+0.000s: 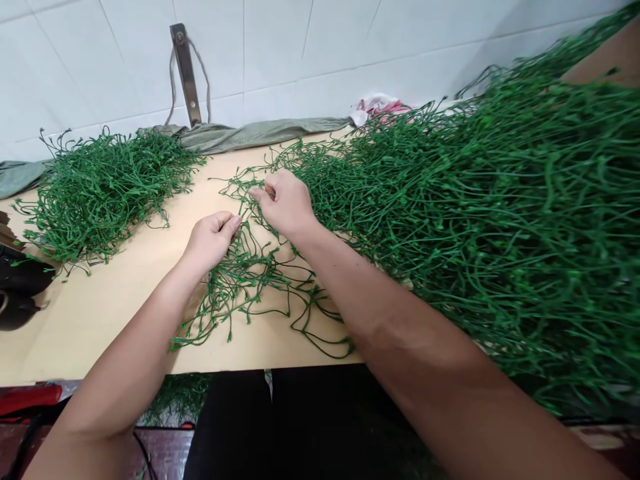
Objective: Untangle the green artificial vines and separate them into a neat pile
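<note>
The table (100,327) bore a big green heap (500,200) on the right, seemingly set there to be within the right arm's reach. A smaller pile (105,187) sat at the far left, apart from it, and a loose tangle (255,273) lay between the forearms. The left hand (207,240) pinched a strand (242,208) above the tangle, perhaps to steady it; the right hand (287,200) curled just beside, its grip impossible to tell.
</note>
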`<state>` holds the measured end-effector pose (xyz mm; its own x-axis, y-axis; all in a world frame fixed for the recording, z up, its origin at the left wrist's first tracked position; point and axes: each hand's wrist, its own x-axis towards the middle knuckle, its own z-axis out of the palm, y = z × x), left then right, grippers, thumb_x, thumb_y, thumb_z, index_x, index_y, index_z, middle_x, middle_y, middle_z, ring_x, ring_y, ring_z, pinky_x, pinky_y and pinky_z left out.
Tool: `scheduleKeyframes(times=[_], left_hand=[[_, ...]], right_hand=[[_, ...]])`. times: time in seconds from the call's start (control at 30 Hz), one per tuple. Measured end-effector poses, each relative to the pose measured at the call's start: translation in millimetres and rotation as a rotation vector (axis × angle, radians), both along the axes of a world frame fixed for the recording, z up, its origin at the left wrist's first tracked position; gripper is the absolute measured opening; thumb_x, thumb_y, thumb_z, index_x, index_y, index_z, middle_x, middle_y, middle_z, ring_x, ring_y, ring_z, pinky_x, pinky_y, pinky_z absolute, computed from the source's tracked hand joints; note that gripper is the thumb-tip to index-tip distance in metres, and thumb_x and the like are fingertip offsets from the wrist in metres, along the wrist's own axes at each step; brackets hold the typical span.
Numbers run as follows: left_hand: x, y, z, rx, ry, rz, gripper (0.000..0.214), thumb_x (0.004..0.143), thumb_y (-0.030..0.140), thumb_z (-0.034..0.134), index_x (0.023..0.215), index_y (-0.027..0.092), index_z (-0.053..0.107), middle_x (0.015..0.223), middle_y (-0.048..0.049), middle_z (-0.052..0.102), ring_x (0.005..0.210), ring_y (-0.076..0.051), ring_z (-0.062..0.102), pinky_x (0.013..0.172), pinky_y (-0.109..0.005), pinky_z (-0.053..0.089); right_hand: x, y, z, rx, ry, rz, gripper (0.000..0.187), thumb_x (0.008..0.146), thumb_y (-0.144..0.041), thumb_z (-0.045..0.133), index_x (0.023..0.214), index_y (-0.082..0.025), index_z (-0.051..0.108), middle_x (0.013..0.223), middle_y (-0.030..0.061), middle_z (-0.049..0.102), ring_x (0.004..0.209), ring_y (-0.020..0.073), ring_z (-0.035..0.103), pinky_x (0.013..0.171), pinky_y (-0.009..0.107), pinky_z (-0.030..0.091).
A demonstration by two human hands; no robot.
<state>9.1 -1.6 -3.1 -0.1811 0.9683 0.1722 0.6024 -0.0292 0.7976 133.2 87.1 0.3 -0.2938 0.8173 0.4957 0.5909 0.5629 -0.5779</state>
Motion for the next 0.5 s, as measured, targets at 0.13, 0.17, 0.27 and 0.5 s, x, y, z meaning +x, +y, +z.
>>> scheduleKeyframes(times=[0.13, 0.17, 0.27, 0.5], left_hand=[[6.5, 3.7, 3.9, 0.002, 0.045, -0.001, 0.030, 0.080, 0.030, 0.042, 0.054, 0.015, 0.046, 0.051, 0.0039, 0.041, 0.052, -0.008, 0.036, 0.057, -0.023, 0.029], [7.2, 4.9, 4.2, 0.006, 0.054, 0.005, 0.030, 0.080, 0.030, 0.042, 0.054, 0.016, 0.046, 0.050, 0.0040, 0.040, 0.052, -0.008, 0.035, 0.056, -0.023, 0.029], [8.9, 8.2, 3.9, 0.008, 0.075, 0.005, 0.031, 0.080, 0.030, 0.041, 0.053, 0.016, 0.046, 0.048, 0.0044, 0.037, 0.050, -0.008, 0.034, 0.055, -0.023, 0.028], [8.8, 7.0, 3.0, 0.011, -0.034, 0.016, 0.028, 0.080, 0.026, 0.043, 0.055, 0.015, 0.047, 0.051, 0.0044, 0.040, 0.050, -0.007, 0.034, 0.054, -0.022, 0.027]], right_hand=[[-3.8, 6.7, -3.7, 0.032, -0.036, -0.073, 0.026, 0.080, -0.029, 0.051, 0.060, -0.018, 0.040, 0.075, 0.0038, 0.045, 0.069, 0.0142, 0.043, 0.070, 0.030, 0.036], [-4.7, 8.1, -4.3, 0.034, -0.029, -0.081, 0.025, 0.081, -0.029, 0.051, 0.060, -0.018, 0.040, 0.075, 0.0041, 0.046, 0.070, 0.0144, 0.043, 0.071, 0.030, 0.036], [-7.2, 11.8, -5.7, 0.033, 0.005, -0.099, 0.026, 0.080, -0.027, 0.051, 0.059, -0.018, 0.038, 0.074, 0.0037, 0.045, 0.069, 0.0141, 0.042, 0.071, 0.031, 0.037], [-0.9, 17.5, -4.4, -0.057, 0.141, 0.005, 0.041, 0.076, -0.025, 0.058, 0.051, -0.020, 0.026, 0.058, -0.0033, 0.032, 0.058, 0.0094, 0.031, 0.062, 0.026, 0.030]])
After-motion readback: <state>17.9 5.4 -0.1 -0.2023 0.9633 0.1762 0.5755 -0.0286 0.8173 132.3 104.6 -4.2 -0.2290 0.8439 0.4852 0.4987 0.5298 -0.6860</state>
